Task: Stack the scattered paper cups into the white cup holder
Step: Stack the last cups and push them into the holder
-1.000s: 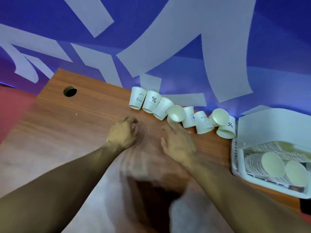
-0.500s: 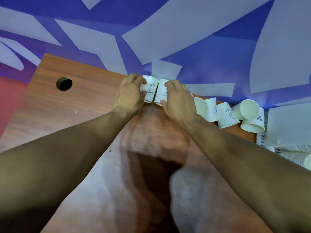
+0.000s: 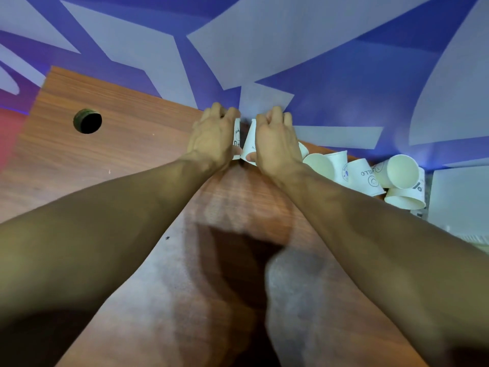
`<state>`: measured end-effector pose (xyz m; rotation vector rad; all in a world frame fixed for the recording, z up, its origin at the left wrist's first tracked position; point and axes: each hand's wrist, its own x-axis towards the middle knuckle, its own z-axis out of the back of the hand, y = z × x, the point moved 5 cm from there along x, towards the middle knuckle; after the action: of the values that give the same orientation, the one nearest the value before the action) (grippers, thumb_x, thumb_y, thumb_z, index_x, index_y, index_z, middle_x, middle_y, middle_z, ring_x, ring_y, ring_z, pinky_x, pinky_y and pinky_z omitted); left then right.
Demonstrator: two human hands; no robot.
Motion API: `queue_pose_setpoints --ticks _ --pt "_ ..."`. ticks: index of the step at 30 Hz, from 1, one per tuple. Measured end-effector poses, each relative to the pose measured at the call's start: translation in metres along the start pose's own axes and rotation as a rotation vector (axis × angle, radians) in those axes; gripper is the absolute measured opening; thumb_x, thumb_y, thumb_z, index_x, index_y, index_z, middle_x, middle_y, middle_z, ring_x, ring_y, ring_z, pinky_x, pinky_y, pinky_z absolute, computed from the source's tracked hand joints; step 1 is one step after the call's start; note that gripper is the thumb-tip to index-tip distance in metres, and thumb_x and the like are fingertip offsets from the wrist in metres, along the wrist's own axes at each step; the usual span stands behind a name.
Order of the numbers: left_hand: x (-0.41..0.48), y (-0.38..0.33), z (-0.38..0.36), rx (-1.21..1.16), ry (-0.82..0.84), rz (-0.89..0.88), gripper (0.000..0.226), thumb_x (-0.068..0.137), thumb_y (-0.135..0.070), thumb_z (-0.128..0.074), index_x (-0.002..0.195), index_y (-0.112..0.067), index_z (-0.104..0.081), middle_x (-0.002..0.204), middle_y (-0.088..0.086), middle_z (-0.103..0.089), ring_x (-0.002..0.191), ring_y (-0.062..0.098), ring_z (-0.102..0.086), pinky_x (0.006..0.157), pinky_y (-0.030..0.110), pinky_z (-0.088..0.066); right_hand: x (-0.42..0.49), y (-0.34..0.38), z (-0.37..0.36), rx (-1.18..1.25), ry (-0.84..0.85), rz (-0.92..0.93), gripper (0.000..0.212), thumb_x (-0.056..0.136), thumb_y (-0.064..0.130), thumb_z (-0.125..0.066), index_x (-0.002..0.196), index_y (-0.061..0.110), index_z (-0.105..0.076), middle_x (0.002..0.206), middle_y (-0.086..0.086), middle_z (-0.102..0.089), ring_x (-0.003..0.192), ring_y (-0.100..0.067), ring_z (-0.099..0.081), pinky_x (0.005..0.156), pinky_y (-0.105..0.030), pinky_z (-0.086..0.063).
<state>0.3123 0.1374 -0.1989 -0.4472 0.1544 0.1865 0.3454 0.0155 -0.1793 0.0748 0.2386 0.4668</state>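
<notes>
Gripping two white printed paper cups (image 3: 248, 144), both hands (image 3: 211, 140).

Both forearms bare, stretched forward, converging toward far table edge. Left hand (image 3: 211, 137) knuckles up, fingers (image 3: 225, 113) curled over top of paper cup (image 3: 236, 137). Right hand (image 3: 275, 141) just beside it, fingers curled over second cup (image 3: 250, 145), thumb pressed under its lower side.

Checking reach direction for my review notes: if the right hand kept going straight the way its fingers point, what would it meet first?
The right hand, already closed on a paper cup, points toward the table's far edge. Just beyond looks like the blue-and-white wall, though depth is unclear.
</notes>
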Motion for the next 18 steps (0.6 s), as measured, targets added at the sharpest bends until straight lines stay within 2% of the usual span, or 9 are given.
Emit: queue_pose_setpoints --ticks 2,4,6,8,11,15,18 --pt "-0.011 -0.004 -0.002 -0.008 -0.036 0.011 0.059 0.074 -0.027 -0.079 0.124 -0.02 -0.049 0.116 0.005 -0.051 0.11 0.026 -0.045 0.08 0.036 -0.042 -0.005 0.004 -0.006 0.027 0.03 0.005 0.069 0.076 0.031 -0.079 0.13 0.008 -0.044 0.128 -0.011 -0.044 0.114 -0.03 -0.047 0.094 -0.034 -0.039" --pt "-0.027 -0.01 -0.005 0.008 -0.077 0.002 0.043 0.079 -0.023 -0.073 0.117 -0.019 -0.053 0.11 0.004 -0.058 0.105 0.027 -0.049 0.072 0.033 -0.037 -0.016 0.011 -0.013 0.025 0.032 0.064 0.059 0.084 0.024 -0.069 0.133 0.009 -0.041 0.125 -0.009 -0.052 0.114 -0.029 -0.051 0.091 -0.036 -0.042" --pt "-0.043 -0.014 -0.009 0.058 -0.084 -0.016 0.024 0.084 -0.022 -0.064 0.106 -0.018 -0.055 0.105 0.004 -0.062 0.099 0.029 -0.053 0.065 0.034 -0.035 -0.03 0.016 -0.016 0.022 0.005 0.083 0.042 0.09 0.013 -0.055 0.13 0.009 -0.042 0.119 -0.009 -0.057 0.11 -0.03 -0.052 0.08 -0.038 -0.044" --pt "-0.057 -0.015 -0.008 0.125 -0.053 -0.011 0.012 0.086 -0.021 -0.058 0.096 -0.018 -0.051 0.098 0.006 -0.064 0.091 0.033 -0.055 0.061 0.037 -0.04 -0.044 0.018 -0.014 0.015 0.01 0.104 0.031 0.093 0.009 -0.047 0.124 0.01 -0.044 0.114 -0.01 -0.059 0.105 -0.031 -0.054 0.07 -0.037 -0.041" --pt "-0.074 -0.021 0.007 0.167 -0.032 -0.006 0.014 0.083 -0.017 -0.057 0.095 -0.017 -0.05 0.093 0.008 -0.062 0.085 0.036 -0.057 0.06 0.037 -0.04 -0.064 0.021 0.001 -0.012 -0.025 0.165 0.023 0.095 0.011 -0.046 0.118 0.01 -0.047 0.11 -0.009 -0.061 0.101 -0.031 -0.056 0.066 -0.035 -0.035" --pt "-0.096 -0.044 0.037 0.275 -0.109 -0.082 0.021 0.078 -0.008 -0.057 0.096 -0.018 -0.051 0.094 0.009 -0.065 0.086 0.035 -0.059 0.067 0.036 -0.039 -0.095 0.024 0.036 -0.02 -0.163 0.209 0.025 0.09 0.012 -0.052 0.115 0.011 -0.051 0.104 -0.009 -0.063 0.095 -0.03 -0.058 0.066 -0.037 -0.043" --pt "-0.115 -0.059 0.054 0.276 -0.192 -0.122 0.017 0.083 -0.014 -0.053 0.1 -0.017 -0.055 0.096 0.008 -0.061 0.091 0.034 -0.057 0.07 0.038 -0.041 -0.121 0.024 0.061 -0.001 -0.282 0.218 0.027 0.081 0.007 -0.058 0.108 0.009 -0.059 0.095 -0.011 -0.064 0.087 -0.033 -0.06 0.062 -0.038 -0.047"
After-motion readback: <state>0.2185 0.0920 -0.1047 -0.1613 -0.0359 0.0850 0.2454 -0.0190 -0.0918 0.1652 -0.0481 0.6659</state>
